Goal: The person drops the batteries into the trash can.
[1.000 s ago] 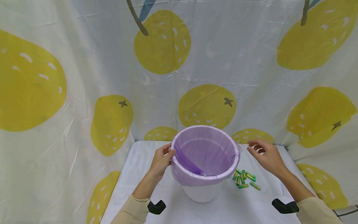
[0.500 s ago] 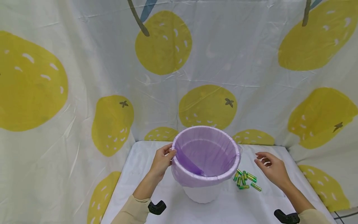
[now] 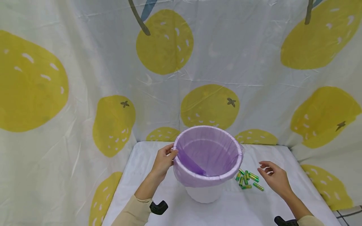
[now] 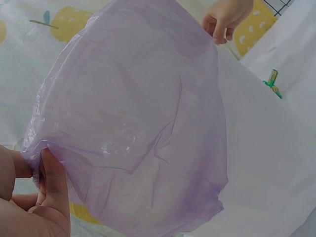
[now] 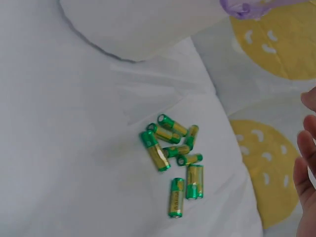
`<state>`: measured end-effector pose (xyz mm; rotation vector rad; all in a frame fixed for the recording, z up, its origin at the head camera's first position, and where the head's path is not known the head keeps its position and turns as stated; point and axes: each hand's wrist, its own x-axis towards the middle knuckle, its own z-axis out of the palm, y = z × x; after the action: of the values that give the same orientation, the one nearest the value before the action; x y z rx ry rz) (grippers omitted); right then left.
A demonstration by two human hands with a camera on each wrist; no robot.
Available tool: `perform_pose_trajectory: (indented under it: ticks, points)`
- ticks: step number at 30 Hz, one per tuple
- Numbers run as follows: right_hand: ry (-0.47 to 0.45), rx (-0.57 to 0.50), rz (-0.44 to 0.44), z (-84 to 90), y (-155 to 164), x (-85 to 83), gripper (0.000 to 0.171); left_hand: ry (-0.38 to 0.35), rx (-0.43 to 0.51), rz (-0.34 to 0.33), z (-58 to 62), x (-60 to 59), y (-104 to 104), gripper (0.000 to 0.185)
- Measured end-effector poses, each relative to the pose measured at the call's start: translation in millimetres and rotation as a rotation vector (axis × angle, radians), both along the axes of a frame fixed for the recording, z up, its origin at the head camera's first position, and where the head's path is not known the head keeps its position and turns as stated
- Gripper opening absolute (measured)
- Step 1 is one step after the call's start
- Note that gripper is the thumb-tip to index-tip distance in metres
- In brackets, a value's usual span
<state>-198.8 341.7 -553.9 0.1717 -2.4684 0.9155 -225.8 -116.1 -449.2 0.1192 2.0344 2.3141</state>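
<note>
The left hand pinches the rim of a purple bag that lines a white bin, thumb and fingers curled over the plastic at the bin's nine o'clock edge. In the left wrist view, the thumb and fingers pinch a fold of the thin, crinkled plastic. The bin stands upright near the middle of the worktop, its mouth open, the bag folded down over the outside of the rim all the way round.

The right hand hovers above the worktop at the bin's three o'clock side. Its grip is released: the fingers are loosely bent and spread, grasping nothing, with their tips pointing toward the bin. In the right wrist view only the fingertips show at the picture's three o'clock edge.

Between the right hand and the bin lies a small heap of green and gold batteries, close to the foot of the bin and near the fingertips, but touching neither. The right wrist view shows about eight batteries, lying flat at mixed angles, some touching one another.

A white cloth covers the worktop. A curtain printed with large yellow fruit hangs behind and to both sides.
</note>
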Motion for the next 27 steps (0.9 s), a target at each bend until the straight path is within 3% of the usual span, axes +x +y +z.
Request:
perform_pose_trajectory:
  ticks: [10,18,23,27]
  points:
    - [-0.114,-0.018,-0.140,-58.2,9.1,7.7,0.027,0.003,0.010,-0.008,-1.3,-2.0,0.9,0.048]
    - [-0.365,-0.143,-0.285,-109.5,15.5,8.8,0.035,0.001,0.007,0.018,0.6,-0.4,0.9,0.045]
    - [-0.416,-0.184,-0.315,-125.5,14.0,8.0,0.040,0.002,0.015,0.016,0.6,-0.7,1.4,0.046]
    - [-0.457,-0.156,-0.312,-132.8,12.6,5.4,0.042,-0.005,0.020,0.013,0.6,-0.4,1.5,0.046]
